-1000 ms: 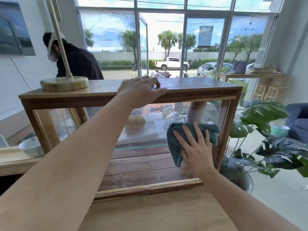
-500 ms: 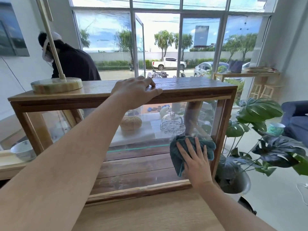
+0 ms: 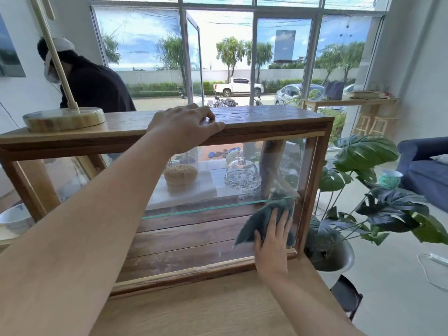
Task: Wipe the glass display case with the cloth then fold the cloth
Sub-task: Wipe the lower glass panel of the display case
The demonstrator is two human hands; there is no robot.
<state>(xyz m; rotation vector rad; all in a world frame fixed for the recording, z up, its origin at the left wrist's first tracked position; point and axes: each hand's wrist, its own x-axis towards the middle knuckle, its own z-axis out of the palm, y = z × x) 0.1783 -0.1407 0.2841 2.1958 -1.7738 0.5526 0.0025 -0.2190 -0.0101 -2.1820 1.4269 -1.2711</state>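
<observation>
A wood-framed glass display case stands on a light wooden table. My right hand presses a dark teal cloth flat against the front glass, low at the case's right end, fingers straight. My left hand rests on the front edge of the wooden top, its fingers bent over the boards. Inside the case, a glass dome and a round bun-like piece sit on the glass shelf.
A lamp base stands on the case's left end. A person in black bends behind the case. A large potted plant stands right of the table, a blue sofa beyond. A bowl sits at far left.
My right hand has slid the cloth down the glass, from mid-height to the lower right corner. My left hand has stayed on the top edge.
</observation>
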